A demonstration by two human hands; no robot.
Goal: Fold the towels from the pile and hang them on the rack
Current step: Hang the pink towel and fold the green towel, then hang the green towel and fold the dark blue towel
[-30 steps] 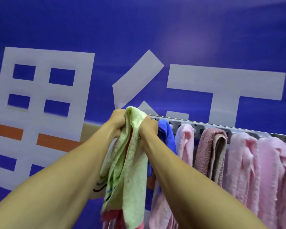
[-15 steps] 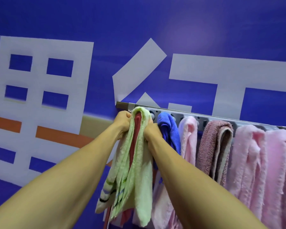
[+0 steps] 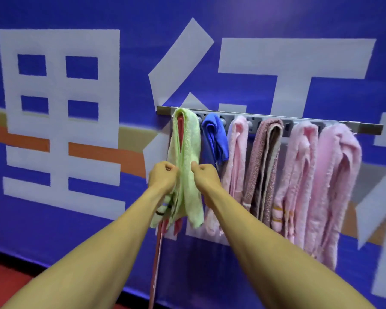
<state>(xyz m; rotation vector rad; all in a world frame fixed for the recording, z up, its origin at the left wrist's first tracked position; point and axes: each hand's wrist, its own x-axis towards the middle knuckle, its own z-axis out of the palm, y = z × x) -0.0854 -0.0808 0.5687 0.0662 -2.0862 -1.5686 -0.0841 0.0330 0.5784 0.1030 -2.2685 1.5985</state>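
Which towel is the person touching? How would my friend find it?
Find the metal rack on the blue wall. Go to its left end: the light green towel hangs first, beside the small blue towel. It is the only green one, with red showing inside its fold.

rack point(image 3: 366, 128) hooks hidden behind towels; both elbows out of frame

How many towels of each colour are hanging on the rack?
Green: 1, with something red tucked inside its fold
Blue: 1
Light pink: 3
Dusty pink-brown: 1
Total: 6 towels on the rack
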